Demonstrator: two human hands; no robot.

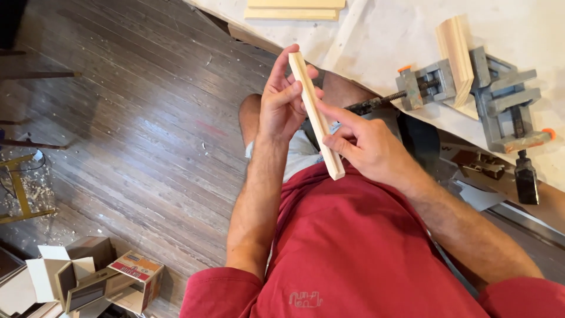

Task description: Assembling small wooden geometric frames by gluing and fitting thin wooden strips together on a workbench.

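wood strip [316, 115]: pale, creamy yellow
shirt [365, 247]: deep red, small white mark
corner clamp [491, 97]: grey metal, orange tips
floor [135, 118]: grey-brown planks, streaky grain
table [382, 35]: off-white
cardboard boxes [88, 277]: tan and white

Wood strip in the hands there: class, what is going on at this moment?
A person in a red shirt holds a pale wood strip with both hands above their lap. The left hand grips its upper part, the right hand pinches the lower part. On the bench to the right, a grey vise clamps another wood piece. Wood shavings lie on the floor, with cardboard boxes at lower left.
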